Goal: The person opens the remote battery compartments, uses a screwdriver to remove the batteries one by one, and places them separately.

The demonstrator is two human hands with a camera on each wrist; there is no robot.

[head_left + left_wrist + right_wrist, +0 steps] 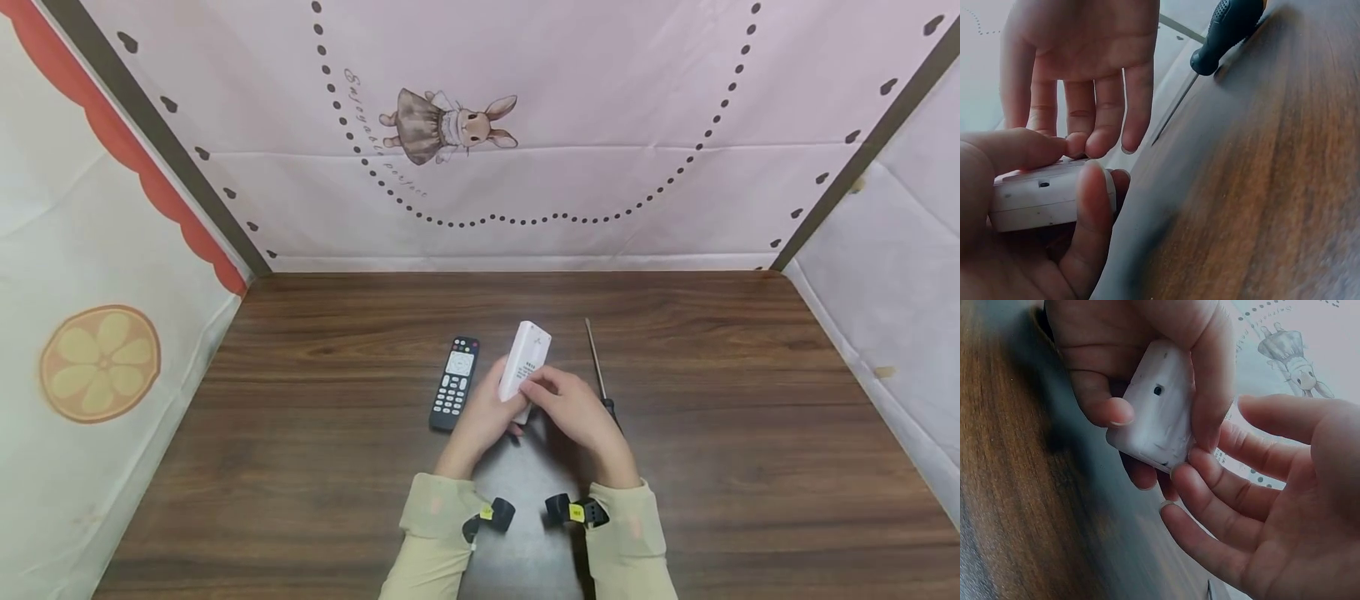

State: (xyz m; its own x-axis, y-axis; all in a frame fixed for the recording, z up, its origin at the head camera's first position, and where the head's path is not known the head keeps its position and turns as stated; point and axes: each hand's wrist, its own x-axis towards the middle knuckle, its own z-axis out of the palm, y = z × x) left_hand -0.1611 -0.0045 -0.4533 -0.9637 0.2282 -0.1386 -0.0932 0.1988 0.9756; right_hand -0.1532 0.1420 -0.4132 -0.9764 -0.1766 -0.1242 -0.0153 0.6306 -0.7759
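My left hand [480, 418] grips a white oblong plastic case [527, 350] with small dark print on its upper face. In the left wrist view, the left thumb and fingers wrap the end of the case, which has a small dark hole. My right hand [576, 410] is close at the case's lower right side. Its fingertips [1188, 481] touch the edge by the left thumb, while the right thumb stands apart in the right wrist view. The left palm hides part of the case.
A black remote control [454, 383] with white buttons lies left of the hands on the brown wooden table [300, 467]. To their right lies a screwdriver [597, 358], its dark handle partly behind the right hand. A printed cloth [600, 108] hangs behind the table.
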